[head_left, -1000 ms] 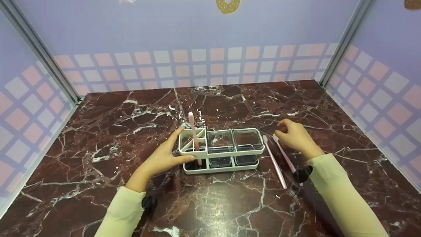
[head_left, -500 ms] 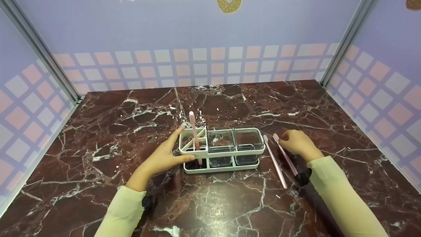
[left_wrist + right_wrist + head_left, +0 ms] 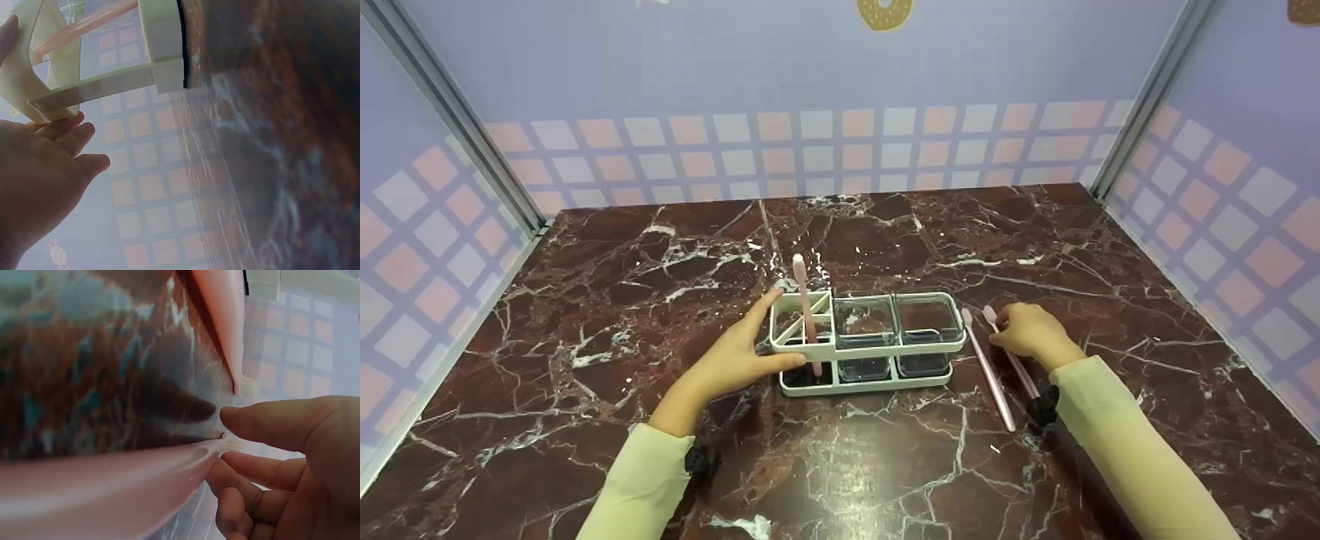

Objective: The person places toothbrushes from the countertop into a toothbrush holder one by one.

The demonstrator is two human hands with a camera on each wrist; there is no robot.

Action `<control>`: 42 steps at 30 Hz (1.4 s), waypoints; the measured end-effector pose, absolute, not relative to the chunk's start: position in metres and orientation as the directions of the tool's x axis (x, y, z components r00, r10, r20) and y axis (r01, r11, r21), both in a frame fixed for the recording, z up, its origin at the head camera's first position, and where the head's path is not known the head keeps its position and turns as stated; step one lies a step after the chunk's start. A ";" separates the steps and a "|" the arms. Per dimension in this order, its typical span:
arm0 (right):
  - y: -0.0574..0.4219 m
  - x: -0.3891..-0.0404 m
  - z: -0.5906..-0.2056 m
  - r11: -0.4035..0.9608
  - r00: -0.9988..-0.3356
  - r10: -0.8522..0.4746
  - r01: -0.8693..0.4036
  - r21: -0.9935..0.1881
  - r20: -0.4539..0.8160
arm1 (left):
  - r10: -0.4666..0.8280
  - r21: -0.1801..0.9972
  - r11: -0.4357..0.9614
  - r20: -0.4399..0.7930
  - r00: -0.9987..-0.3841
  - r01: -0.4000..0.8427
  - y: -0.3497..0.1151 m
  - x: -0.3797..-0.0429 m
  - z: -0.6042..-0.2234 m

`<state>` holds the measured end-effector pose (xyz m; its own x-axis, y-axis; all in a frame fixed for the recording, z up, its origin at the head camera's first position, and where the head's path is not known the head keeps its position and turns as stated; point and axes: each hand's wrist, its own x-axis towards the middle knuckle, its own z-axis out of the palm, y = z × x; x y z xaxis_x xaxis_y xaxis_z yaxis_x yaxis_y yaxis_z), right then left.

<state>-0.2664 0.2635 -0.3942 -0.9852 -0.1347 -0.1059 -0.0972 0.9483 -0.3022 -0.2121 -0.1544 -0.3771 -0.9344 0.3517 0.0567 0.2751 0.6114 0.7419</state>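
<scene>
A pale toothbrush holder [image 3: 897, 350] with two tiers stands mid-table. My left hand [image 3: 727, 363] grips its left end, thumb at the front and index finger at the back. One pink toothbrush [image 3: 808, 321] leans upright in a left compartment. Two more pink toothbrushes lie right of the holder: a nearer one [image 3: 990, 375] and an outer one [image 3: 1021, 373]. My right hand [image 3: 1036, 334] is over the outer brush near its head. In the right wrist view, the thumb and fingers flank that brush's neck [image 3: 194, 458], with a gap between thumb and brush.
Two clear cups [image 3: 863, 321] sit in the holder's middle and right slots. The dark red marbled table [image 3: 660, 247] meets a lilac checked wall [image 3: 690, 82] at the back, with more walls at both sides. Small white flecks lie behind the holder.
My right hand has come down and nearer along the outer toothbrush, its thumb and fingers lowering around the neck. The left hand and holder have stayed in place.
</scene>
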 end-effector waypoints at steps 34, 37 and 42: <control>0.275 -0.266 -0.409 0.872 -0.983 -0.182 -0.143 -0.468 -0.039 | 0.358 0.748 0.600 0.066 -0.932 0.283 -0.154 -0.212 -0.378; 0.274 -0.266 -0.409 0.872 -0.983 -0.180 -0.143 -0.468 -0.037 | 0.357 0.751 0.598 0.066 -0.932 0.282 -0.154 -0.212 -0.378; 0.274 -0.265 -0.409 0.870 -0.984 -0.178 -0.146 -0.471 -0.023 | 0.353 0.749 0.601 0.062 -0.933 0.278 -0.154 -0.212 -0.378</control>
